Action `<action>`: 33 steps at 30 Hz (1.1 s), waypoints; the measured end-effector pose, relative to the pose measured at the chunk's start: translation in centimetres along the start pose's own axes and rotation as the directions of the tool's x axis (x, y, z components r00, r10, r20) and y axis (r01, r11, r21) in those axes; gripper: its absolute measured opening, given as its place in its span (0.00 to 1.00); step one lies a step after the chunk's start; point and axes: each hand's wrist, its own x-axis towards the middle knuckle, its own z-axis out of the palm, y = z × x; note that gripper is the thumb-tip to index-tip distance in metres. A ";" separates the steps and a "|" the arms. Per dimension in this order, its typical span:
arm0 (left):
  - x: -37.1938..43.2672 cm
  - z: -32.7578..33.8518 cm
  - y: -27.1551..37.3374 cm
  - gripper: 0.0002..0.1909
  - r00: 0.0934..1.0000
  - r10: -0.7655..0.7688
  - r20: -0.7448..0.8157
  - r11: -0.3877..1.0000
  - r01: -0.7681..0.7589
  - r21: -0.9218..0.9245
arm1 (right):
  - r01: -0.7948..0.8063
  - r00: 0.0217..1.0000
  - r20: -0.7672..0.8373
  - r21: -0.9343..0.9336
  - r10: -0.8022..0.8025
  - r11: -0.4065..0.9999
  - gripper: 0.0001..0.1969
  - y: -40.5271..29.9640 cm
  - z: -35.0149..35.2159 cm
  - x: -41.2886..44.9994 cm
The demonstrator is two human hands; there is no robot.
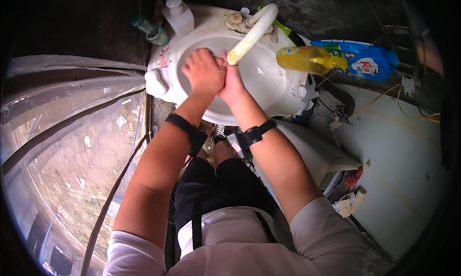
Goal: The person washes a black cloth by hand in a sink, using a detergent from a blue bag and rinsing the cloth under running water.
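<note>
My left hand (204, 71) lies over my right hand (232, 82), palm against palm, above the basin of a white ceramic washbasin (268, 92). The left fingers are curled and blurred. Most of the right fingers are hidden behind the left hand and the tap. Just above the right hand ends the spout of a white, stained swan-neck tap (254, 34). Whether water runs from it I cannot tell. Nothing shows between the palms, though their inner sides are out of sight. Each forearm wears a black strap with a small device, the left one (187, 132) and the right one (257, 133).
On the rim stand a white pump bottle (179, 18) and a green glass bottle (153, 33). A white soap-like lump (155, 83) sits at the left edge. Rightward lie a yellow liquid pump bottle (306, 60) and a blue packet (371, 63). Mesh sheeting (90, 142) borders the left.
</note>
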 end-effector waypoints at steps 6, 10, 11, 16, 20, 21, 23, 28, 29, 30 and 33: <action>0.5 0.6 -3.0 0.21 0.866 -0.300 0.401 0.518 0.501 -0.694 | 0.064 0.953 -0.223 -0.518 -0.206 0.853 0.18 0.7 1.1 1.8; 0.4 0.5 -4.3 0.23 0.651 -0.129 0.748 -0.022 0.752 -0.659 | -0.045 0.945 -0.157 -0.933 -0.288 0.358 0.33 -0.8 2.5 0.4; 0.4 0.8 -4.3 0.22 0.647 -0.011 0.762 -0.141 0.754 -0.642 | -0.002 0.962 -0.090 -0.946 -0.258 0.323 0.36 -1.0 2.5 -0.1; 1.3 2.6 -1.8 0.21 0.624 0.004 0.781 -0.070 0.779 -0.623 | -0.079 0.826 0.309 -0.764 -0.471 -0.640 0.28 -4.2 1.3 -2.7; -0.1 4.3 0.8 0.18 0.717 -0.069 0.694 0.203 0.691 -0.694 | -0.355 0.799 0.157 -0.656 -0.580 -0.666 0.20 -10.9 3.6 -4.2; -0.6 3.8 1.8 0.17 0.723 -0.100 0.683 0.235 0.684 -0.690 | -0.381 0.799 0.108 -0.669 -0.591 -0.638 0.19 -12.6 5.2 -4.8; -0.6 3.4 2.1 0.19 0.698 -0.220 0.682 0.263 0.715 -0.647 | -0.395 0.751 0.145 -0.683 -0.644 -0.614 0.19 -14.8 6.9 -4.5; 0.5 1.8 1.0 0.19 0.729 -0.210 0.651 0.498 0.653 -0.571 | -0.492 0.749 0.203 -0.466 -0.630 -0.735 0.24 -17.0 4.1 -0.4; 0.7 1.5 0.8 0.19 0.736 -0.216 0.642 0.557 0.633 -0.538 | -0.542 0.738 0.232 -0.356 -0.634 -0.761 0.24 -17.4 3.3 0.4; 0.6 1.4 0.0 0.18 0.757 -0.181 0.628 0.508 0.619 -0.599 | -0.534 0.743 0.229 -0.365 -0.629 -0.763 0.24 -17.4 3.5 1.0; 0.3 0.9 -1.9 0.18 0.707 -0.143 0.693 0.315 0.696 -0.645 | -0.514 0.783 0.151 -0.388 -0.603 -0.765 0.19 -17.7 3.9 2.5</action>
